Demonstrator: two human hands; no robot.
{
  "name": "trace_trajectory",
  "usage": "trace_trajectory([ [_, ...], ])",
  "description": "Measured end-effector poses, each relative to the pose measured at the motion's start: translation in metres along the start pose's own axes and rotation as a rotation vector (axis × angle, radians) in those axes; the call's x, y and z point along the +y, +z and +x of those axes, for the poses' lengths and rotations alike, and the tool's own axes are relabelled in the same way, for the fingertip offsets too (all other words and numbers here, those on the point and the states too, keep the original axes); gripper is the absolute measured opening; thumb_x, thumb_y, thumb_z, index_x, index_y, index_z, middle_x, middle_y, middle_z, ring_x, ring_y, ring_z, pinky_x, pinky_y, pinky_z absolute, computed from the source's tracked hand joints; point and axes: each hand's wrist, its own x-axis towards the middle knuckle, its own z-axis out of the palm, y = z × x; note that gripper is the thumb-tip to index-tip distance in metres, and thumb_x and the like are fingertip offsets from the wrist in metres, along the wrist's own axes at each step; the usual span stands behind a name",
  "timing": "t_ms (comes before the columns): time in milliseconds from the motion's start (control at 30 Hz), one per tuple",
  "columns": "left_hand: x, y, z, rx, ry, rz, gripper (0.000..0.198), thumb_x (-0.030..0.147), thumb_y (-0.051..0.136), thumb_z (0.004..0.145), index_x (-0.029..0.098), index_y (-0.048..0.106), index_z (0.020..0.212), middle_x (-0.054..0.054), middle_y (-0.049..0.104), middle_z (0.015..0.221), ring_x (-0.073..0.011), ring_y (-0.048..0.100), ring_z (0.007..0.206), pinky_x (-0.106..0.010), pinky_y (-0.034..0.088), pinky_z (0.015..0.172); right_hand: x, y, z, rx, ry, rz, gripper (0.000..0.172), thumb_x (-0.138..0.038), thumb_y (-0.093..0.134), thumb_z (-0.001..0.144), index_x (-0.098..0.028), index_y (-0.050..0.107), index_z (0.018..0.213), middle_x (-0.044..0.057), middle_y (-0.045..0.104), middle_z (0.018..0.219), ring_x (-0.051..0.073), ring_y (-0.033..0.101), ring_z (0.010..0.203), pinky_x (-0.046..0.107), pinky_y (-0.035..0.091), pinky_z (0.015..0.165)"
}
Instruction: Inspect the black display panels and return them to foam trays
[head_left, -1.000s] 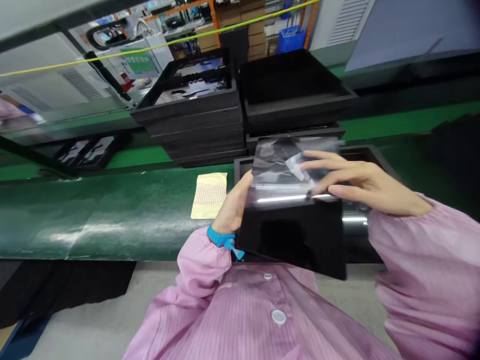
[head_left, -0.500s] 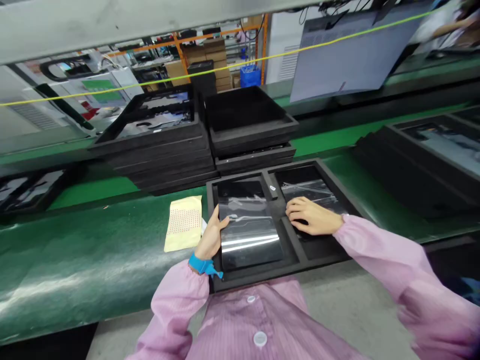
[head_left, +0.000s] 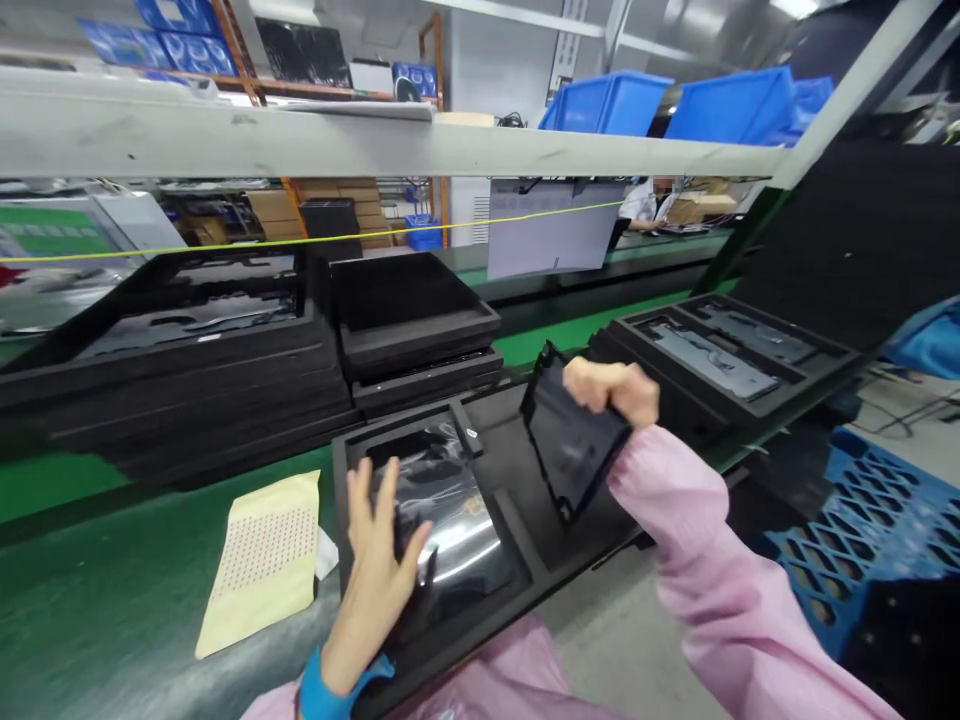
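A black foam tray with two pockets lies at the near edge of the green belt. My left hand lies flat with spread fingers on a glossy dark panel seated in the left pocket. My right hand grips the upper edge of a second dark panel and holds it tilted up out of the right pocket. Both arms wear pink sleeves; a blue strap circles the left wrist.
A yellow sheet with red dots lies left of the tray. Stacks of black foam trays stand behind it, and another filled tray sits at the right. A blue crate stands on the floor at right. A distant person sits across the line.
My right hand closed on the right-pocket panel and lifted it to a tilt. My left hand shifted from the left panel's edge to lie flat on it. The view swung right.
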Motion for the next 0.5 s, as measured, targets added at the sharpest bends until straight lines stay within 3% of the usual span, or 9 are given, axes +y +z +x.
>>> trace_trajectory([
  [100,0.027,0.005,0.002,-0.123,0.404,0.134,0.075,0.03,0.055,0.091,0.035,0.012,0.152,-0.012,0.005,0.163,-0.0325,0.0,0.149,-0.061,0.016,0.116,-0.024,-0.006,0.033,0.156,0.022,0.222,0.071,-0.075,0.025,0.089,-0.022,0.029,0.042,-0.002,0.025,0.034,0.011,0.035,0.038,0.028,0.043,0.051],
  [167,0.038,0.009,0.006,-0.091,0.636,0.135,0.08,0.018,0.056,0.089,0.038,0.011,0.152,-0.012,0.013,0.162,-0.0333,0.01,0.148,-0.062,0.019,0.115,-0.029,0.01,0.047,0.227,0.111,0.33,0.072,-0.077,0.021,0.085,-0.022,0.022,0.04,-0.002,0.017,0.032,0.011,0.027,0.034,0.028,0.037,0.044],
  [267,0.039,0.012,0.007,-0.041,0.781,0.007,0.08,0.0,0.043,0.088,0.041,0.017,0.151,-0.007,0.033,0.156,-0.0255,0.032,0.143,-0.049,0.033,0.115,-0.021,0.047,0.055,0.296,0.24,0.373,0.069,-0.079,0.021,0.083,-0.023,0.018,0.043,-0.003,0.012,0.033,0.011,0.02,0.033,0.027,0.032,0.038],
  [333,0.035,0.012,0.002,-0.039,0.681,-0.12,0.07,0.001,0.041,0.089,0.039,0.033,0.147,-0.003,0.047,0.148,-0.0212,0.047,0.134,-0.036,0.043,0.109,-0.014,0.07,0.053,0.368,0.283,0.336,0.064,-0.075,0.02,0.086,-0.023,0.024,0.048,-0.004,0.018,0.035,0.012,0.024,0.034,0.029,0.037,0.04],
  [400,0.034,0.009,-0.005,0.01,0.391,-0.236,0.05,0.012,0.048,0.091,0.032,0.05,0.137,-0.004,0.063,0.132,-0.0217,0.061,0.12,-0.03,0.051,0.1,-0.01,0.088,0.047,0.476,0.293,0.266,0.059,-0.068,0.018,0.09,-0.023,0.04,0.059,-0.002,0.039,0.045,0.014,0.042,0.044,0.032,0.049,0.055],
  [467,0.038,0.004,-0.011,0.085,0.062,-0.348,0.04,0.027,0.053,0.092,0.025,0.056,0.132,-0.006,0.071,0.117,-0.0238,0.068,0.108,-0.031,0.056,0.093,-0.009,0.099,0.041,0.554,0.285,0.164,0.05,-0.061,0.027,0.092,-0.022,0.056,0.083,0.002,0.062,0.075,0.017,0.06,0.074,0.037,0.052,0.082],
  [500,0.041,0.001,-0.013,0.114,-0.059,-0.395,0.044,0.034,0.055,0.091,0.023,0.055,0.133,-0.007,0.072,0.113,-0.025,0.068,0.107,-0.033,0.055,0.093,-0.009,0.103,0.038,0.565,0.279,0.108,0.044,-0.058,0.034,0.092,-0.022,0.06,0.096,0.004,0.066,0.094,0.019,0.061,0.093,0.039,0.048,0.095],
])
